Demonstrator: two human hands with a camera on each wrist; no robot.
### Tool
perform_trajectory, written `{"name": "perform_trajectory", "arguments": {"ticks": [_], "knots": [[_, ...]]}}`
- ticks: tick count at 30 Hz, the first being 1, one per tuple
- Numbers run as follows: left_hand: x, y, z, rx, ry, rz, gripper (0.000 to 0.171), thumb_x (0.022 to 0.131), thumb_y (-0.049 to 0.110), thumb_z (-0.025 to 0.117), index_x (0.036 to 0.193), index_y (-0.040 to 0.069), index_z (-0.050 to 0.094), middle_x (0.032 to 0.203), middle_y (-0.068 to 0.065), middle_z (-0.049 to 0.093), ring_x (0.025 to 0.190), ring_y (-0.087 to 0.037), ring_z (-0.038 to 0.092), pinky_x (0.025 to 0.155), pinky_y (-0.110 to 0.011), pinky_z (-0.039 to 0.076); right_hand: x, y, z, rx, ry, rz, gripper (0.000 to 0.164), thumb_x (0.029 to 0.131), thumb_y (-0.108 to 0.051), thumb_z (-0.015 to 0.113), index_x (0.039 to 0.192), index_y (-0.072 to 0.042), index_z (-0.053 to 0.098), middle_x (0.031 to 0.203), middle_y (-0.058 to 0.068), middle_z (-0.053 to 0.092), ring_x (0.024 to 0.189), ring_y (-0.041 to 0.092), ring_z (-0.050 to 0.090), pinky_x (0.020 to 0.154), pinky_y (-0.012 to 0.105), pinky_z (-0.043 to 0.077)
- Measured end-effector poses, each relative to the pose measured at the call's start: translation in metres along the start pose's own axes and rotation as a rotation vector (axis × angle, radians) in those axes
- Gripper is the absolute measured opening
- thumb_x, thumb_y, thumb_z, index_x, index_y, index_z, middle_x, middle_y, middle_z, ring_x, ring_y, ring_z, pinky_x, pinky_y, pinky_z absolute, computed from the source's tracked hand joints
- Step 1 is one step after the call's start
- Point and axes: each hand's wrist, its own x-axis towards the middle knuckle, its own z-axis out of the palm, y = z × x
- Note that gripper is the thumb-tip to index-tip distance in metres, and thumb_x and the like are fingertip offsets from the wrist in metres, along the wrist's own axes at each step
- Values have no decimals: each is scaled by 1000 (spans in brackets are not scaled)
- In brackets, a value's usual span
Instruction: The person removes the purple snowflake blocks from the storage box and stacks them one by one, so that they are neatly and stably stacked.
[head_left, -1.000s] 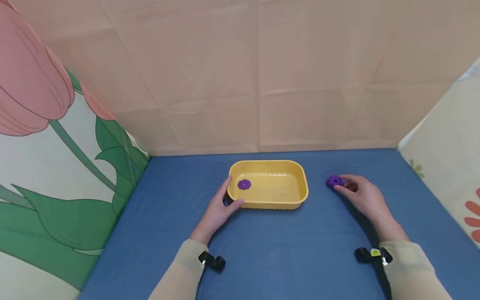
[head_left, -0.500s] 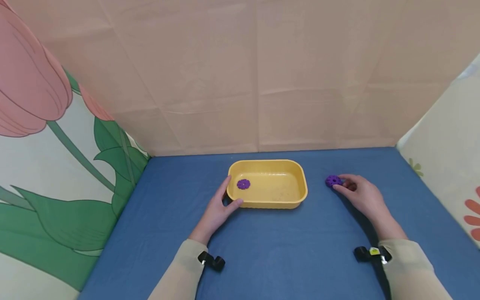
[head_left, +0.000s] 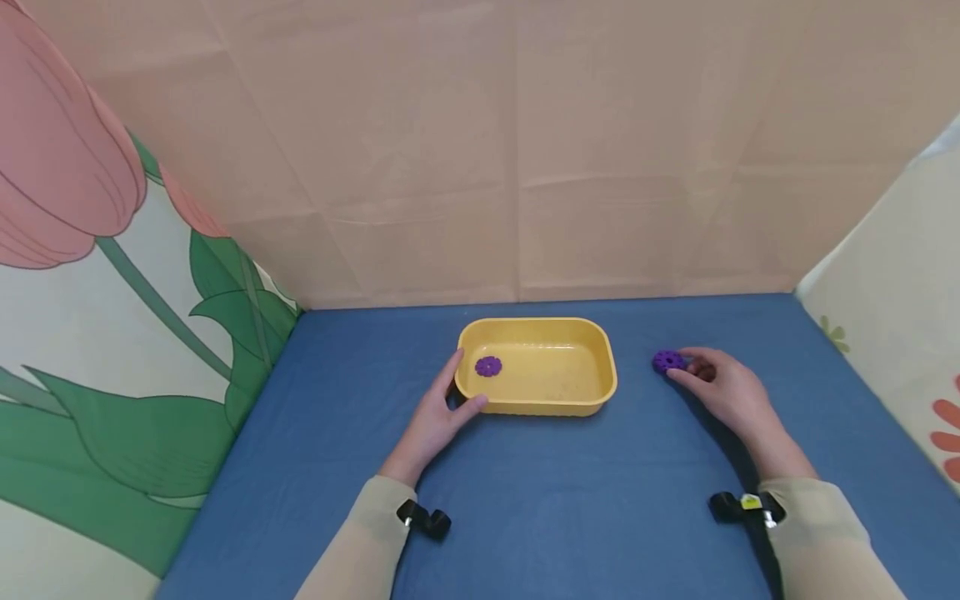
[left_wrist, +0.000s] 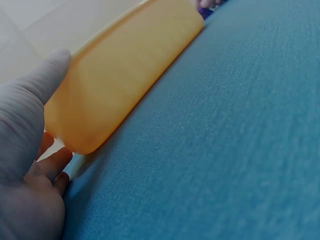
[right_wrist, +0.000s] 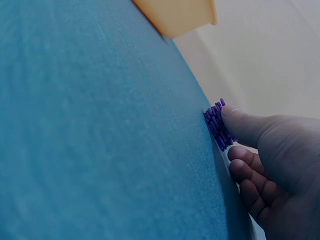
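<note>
A shallow yellow plastic tray rests on the blue cloth, with one flat purple flower-shaped piece lying inside near its left end. My left hand holds the tray's front left corner, thumb along the front wall and fingers at the left side. In the left wrist view the thumb lies at the rim and the other fingertips are by the lower corner. To the right of the tray, my right hand pinches a small stack of purple flower-shaped pieces. From the right wrist, the stack shows several thin layers standing edge-on, close to the cloth.
The blue cloth covers the table up to a plain beige backdrop. Flower-printed cloth hangs along the left, and a pale printed sheet borders the right. Black wrist cameras sit on both sleeves.
</note>
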Motion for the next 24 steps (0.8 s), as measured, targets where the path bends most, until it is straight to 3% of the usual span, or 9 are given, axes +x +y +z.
{"name": "perform_trajectory", "arguments": {"ticks": [7,11,18,24], "knots": [[0,1,1,-10,-14,7,94,101,46,83,176,41,26,180,6,29,167,-25,24,133,-59,23,0,-1,-4,13,11,-3,60,107,-40,77,144,4,65,110,20,70,95,34,65,71,39,52],[1,1,2,-13,-10,1,94,101,46,83,176,41,27,180,5,30,167,-25,24,132,-60,24,6,-13,-10,30,34,-38,58,106,-40,78,146,1,66,111,18,70,95,33,66,73,40,53],[1,1,4,-13,-6,-2,95,100,46,83,176,41,27,180,7,29,167,-24,24,133,-59,23,17,-68,-18,88,19,-73,58,104,-38,81,149,-5,66,114,13,68,99,29,62,76,38,53],[0,0,3,-23,-12,16,94,101,44,84,176,41,27,180,6,29,167,-24,24,133,-58,23,23,-116,-4,151,-13,-182,52,103,-30,83,147,-8,68,112,9,67,97,26,62,77,37,54]]}}
